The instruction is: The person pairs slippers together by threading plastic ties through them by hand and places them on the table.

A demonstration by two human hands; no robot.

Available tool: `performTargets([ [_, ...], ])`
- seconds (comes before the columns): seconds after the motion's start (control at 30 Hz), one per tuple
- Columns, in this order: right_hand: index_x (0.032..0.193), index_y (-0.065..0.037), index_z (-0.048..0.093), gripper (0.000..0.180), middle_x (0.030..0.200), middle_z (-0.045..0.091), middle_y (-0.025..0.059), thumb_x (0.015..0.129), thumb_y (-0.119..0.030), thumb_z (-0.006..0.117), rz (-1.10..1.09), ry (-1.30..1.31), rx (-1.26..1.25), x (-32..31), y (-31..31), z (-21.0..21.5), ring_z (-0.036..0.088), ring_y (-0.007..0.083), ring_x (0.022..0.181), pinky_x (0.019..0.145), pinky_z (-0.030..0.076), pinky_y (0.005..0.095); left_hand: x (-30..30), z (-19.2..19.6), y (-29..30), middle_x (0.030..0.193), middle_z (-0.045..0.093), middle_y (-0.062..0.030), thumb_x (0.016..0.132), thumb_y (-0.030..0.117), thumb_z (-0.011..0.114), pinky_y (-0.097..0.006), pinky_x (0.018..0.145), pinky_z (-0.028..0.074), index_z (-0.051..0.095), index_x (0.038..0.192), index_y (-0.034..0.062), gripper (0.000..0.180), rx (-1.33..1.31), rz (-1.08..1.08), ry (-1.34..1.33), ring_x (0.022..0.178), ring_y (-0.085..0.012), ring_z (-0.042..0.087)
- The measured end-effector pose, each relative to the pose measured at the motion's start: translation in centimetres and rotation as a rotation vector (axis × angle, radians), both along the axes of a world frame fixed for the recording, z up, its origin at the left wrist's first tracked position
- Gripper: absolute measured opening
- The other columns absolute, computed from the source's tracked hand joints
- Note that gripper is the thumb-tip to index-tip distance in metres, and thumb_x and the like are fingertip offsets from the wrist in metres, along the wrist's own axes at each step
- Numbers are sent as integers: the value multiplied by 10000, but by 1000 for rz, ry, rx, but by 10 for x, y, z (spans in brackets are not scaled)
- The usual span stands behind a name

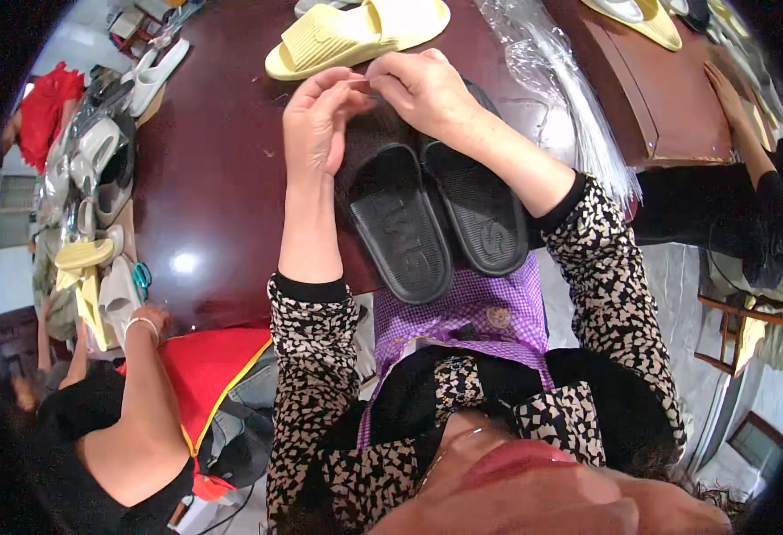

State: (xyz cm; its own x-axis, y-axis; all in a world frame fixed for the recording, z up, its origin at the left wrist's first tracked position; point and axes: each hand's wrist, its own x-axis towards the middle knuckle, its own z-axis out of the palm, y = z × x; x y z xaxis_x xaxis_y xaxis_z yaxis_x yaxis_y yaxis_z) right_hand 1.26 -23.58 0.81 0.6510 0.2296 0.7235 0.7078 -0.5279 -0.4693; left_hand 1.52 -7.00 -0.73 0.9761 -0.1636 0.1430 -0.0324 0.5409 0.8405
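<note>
A pair of black slide sandals (407, 241) lies side by side at the table's near edge, soles toward me and uppers partly hidden under my hands. Above their far ends my left hand (314, 125) and my right hand (427, 96) meet, fingertips pinched together. Whatever is between the fingers is too thin and small to make out. Just beyond my fingers rests a pair of pale yellow ribbed slides (347, 40). To the right of my right hand lies a bundle of thin clear plastic strands (592, 134).
The dark red table (209, 169) spreads to the left. More slippers (97, 152) line its left side, with teal-handled scissors (142, 279) nearby. A co-worker's arm (137, 392) reaches in at lower left. Another person's hand (726, 94) rests by a brown box (677, 107) at right.
</note>
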Motion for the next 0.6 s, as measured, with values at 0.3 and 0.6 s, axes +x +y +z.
performTargets([
  [0.3,954,-54,619,152,802,640,120,815,-112,606,51,239,-303,-78,-39,57,636,293,766,661,508,369,14,-14,26,893,604,-120,826,-26,501,-344,575,543,532,1027,-17,204,-43,418,171,623,-179,597],
  [0.6,871,-106,629,191,639,599,124,800,-283,620,-60,175,-748,-80,-10,-6,629,309,653,596,506,419,29,-23,25,875,613,-126,809,-14,516,-327,558,521,532,1034,-10,226,-63,442,249,600,-178,567],
])
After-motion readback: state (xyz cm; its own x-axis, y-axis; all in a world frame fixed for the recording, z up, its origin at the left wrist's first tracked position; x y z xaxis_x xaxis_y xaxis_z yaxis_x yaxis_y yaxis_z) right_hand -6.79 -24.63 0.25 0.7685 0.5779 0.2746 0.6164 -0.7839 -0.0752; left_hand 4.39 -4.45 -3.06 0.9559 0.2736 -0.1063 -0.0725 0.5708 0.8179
